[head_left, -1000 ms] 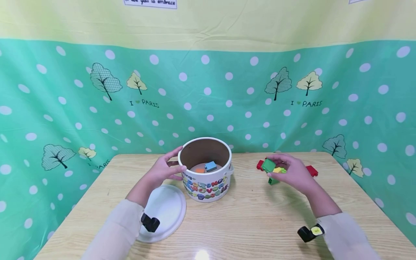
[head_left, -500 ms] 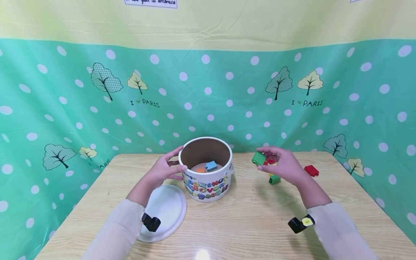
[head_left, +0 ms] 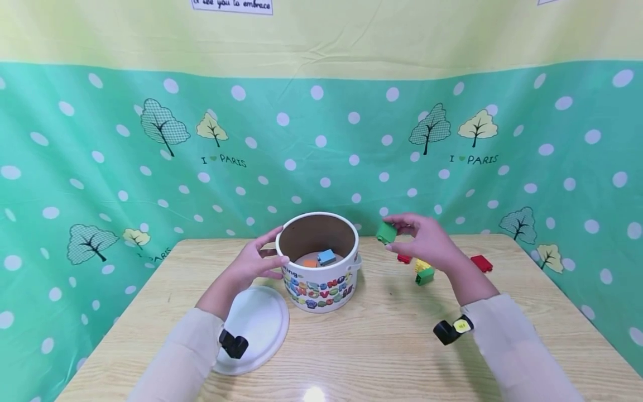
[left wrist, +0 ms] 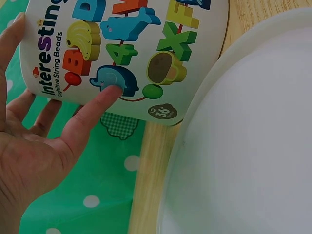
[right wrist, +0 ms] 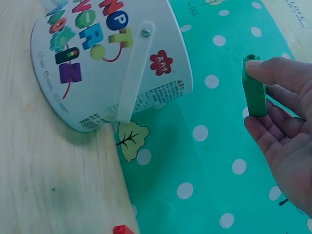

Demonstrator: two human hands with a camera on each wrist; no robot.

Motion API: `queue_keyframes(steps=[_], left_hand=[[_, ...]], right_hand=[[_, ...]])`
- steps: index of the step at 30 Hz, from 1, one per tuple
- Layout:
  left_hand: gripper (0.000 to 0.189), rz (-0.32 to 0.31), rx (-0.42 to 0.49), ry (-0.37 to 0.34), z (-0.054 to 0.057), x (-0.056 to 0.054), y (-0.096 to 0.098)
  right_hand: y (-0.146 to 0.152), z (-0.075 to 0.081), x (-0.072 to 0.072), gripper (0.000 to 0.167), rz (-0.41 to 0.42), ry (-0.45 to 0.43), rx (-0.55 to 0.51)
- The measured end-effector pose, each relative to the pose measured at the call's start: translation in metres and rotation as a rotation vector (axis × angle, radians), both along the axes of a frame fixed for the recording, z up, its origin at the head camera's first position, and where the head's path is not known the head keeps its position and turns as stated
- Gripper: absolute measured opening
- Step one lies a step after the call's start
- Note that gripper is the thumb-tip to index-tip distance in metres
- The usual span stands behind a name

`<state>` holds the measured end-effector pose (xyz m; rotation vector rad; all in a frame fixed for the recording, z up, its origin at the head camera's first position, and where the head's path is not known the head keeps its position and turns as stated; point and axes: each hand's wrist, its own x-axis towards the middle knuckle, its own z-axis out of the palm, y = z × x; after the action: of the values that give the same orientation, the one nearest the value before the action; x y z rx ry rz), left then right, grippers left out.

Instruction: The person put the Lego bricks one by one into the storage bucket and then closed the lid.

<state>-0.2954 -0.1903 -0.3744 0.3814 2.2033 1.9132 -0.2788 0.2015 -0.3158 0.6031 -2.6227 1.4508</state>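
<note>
In the head view my left hand (head_left: pixel 253 262) rests on the left side of a white bucket (head_left: pixel 321 290) printed with colourful letters. Its thumb (left wrist: pixel 100 107) lies straight against the printed wall in the left wrist view, and the other fingers are spread along the far side. Inside the bucket lie a blue block (head_left: pixel 326 257) and an orange block (head_left: pixel 310 263). My right hand (head_left: pixel 422 240) pinches a green building block (right wrist: pixel 254 90) between thumb and fingers, raised above the table to the right of the bucket.
A round white lid (head_left: pixel 256 329) lies flat at the front left of the bucket. Right of the bucket are a yellow block (head_left: pixel 422 266), another green block (head_left: pixel 425 276) and red blocks (head_left: pixel 481 263). A dotted green curtain (head_left: pixel 321 156) hangs behind the wooden table (head_left: pixel 372 346).
My right hand has lifted the green block from the group of blocks and carried it up and left, nearer the bucket. My left hand stays at the bucket.
</note>
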Motion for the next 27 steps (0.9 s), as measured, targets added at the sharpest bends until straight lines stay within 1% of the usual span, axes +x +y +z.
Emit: queue_keyframes(steps=[4,10,15,21,24,27], left_hand=[[0.089,-0.01,0.005,0.001,0.0,0.0,0.0],[0.087,0.001,0.0,-0.005,0.0,0.0,-0.001],[0.087,-0.001,0.005,0.0,0.001,0.001,-0.001],[0.088,-0.002,0.007,-0.001,-0.001,0.0,-0.001],[0.089,0.004,0.004,0.0,0.0,0.0,-0.002],[0.088,-0.005,0.002,-0.001,0.001,0.0,-0.002]], right_hand=[[-0.005,0.006,-0.005,0.058,0.027,-0.008,-0.021],[-0.013,0.016,-0.011,0.056,0.037,0.015,0.024],[-0.02,0.022,-0.013,0.055,0.033,0.005,0.025],[-0.031,0.028,-0.016,0.056,0.035,-0.002,0.023],[-0.037,0.03,-0.019,0.056,0.041,0.0,0.021],[-0.043,0.031,-0.024,0.056,0.052,-0.022,0.014]])
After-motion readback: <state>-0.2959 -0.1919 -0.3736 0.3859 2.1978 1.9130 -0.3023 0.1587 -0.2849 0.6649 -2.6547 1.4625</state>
